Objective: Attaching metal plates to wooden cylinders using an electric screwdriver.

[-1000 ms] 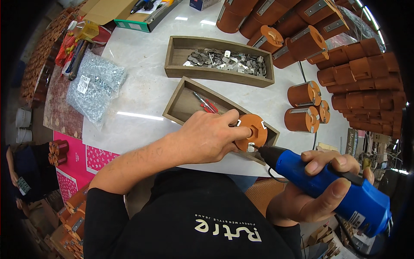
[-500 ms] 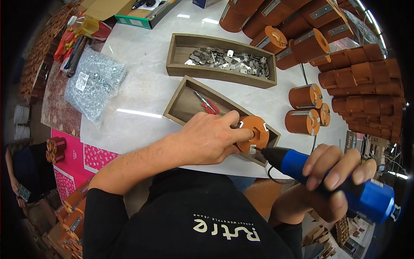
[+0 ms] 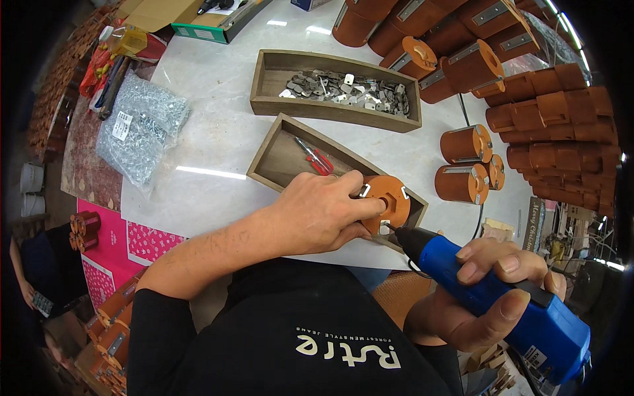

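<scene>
My left hand [image 3: 325, 210] grips an orange-brown round wooden cylinder [image 3: 398, 208], one finger reaching into the hole in its end face. Small metal tabs sit on the rim of that face. My right hand [image 3: 485, 290] is wrapped around a blue electric screwdriver [image 3: 444, 261] with a black nose. Its bit points at the tab nearest me, at the tab or very close; contact is hard to tell. Beneath the cylinder is a long wooden tray [image 3: 267, 153], where a small screwdriver with a red handle [image 3: 319, 162] lies.
Behind it, a second wooden tray [image 3: 264, 105] holds many metal tabs. A plastic bag of screws [image 3: 142, 132] lies to the left. Several brown cylinders stand on the right, beside a large stack [image 3: 555, 105]. A black cord runs across the table's right side. Another person's arm [image 3: 25, 287] shows far left.
The back end of the electric screwdriver has swung down toward me, while its bit stays by the same tab. My right hand has shifted with it; my left hand holds the cylinder in place.
</scene>
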Demonstrator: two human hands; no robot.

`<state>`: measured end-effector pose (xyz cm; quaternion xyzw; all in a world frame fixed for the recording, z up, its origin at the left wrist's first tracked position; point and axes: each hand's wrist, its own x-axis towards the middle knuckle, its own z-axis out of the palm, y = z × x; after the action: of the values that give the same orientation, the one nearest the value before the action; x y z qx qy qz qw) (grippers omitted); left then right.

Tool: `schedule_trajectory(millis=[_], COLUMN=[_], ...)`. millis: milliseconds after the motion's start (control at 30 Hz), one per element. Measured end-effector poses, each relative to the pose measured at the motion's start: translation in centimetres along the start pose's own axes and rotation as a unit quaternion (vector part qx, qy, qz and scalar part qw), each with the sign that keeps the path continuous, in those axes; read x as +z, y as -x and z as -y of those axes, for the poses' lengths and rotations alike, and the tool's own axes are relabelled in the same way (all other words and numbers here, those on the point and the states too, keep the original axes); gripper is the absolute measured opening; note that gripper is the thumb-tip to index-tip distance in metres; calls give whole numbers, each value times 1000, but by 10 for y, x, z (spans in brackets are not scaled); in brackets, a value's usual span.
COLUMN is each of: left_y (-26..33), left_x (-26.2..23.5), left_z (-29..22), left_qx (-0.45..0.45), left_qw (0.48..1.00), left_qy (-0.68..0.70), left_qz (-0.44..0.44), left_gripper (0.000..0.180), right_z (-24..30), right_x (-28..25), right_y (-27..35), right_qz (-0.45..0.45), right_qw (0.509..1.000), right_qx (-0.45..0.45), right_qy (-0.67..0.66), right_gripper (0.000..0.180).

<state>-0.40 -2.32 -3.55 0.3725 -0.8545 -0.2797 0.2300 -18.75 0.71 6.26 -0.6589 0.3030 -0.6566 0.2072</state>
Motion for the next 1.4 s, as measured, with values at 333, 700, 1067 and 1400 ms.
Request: schedule_trajectory(millis=[333, 700, 1067, 1400], left_y=[1, -15, -17, -22], left_x=[-1, -13, 21, -16], left_z=[1, 2, -33, -34], left_qx=[3, 66, 82, 3], left_qw=[1000, 990, 967, 984], left_qy=[-1, -111, -196, -179], left_qz=[7, 51, -143, 2], left_gripper=[40, 47, 42, 44], right_z=[4, 3, -20, -47], right_x=[-2, -35, -82, -89], right_y=[-2, -35, 12, 78], right_qz=[60, 101, -104, 78], right_qw=[992, 935, 928, 842], right_qx=[57, 122, 356, 431], right_qy=[-92, -318, -46, 314], right_gripper=[46, 39, 32, 52])
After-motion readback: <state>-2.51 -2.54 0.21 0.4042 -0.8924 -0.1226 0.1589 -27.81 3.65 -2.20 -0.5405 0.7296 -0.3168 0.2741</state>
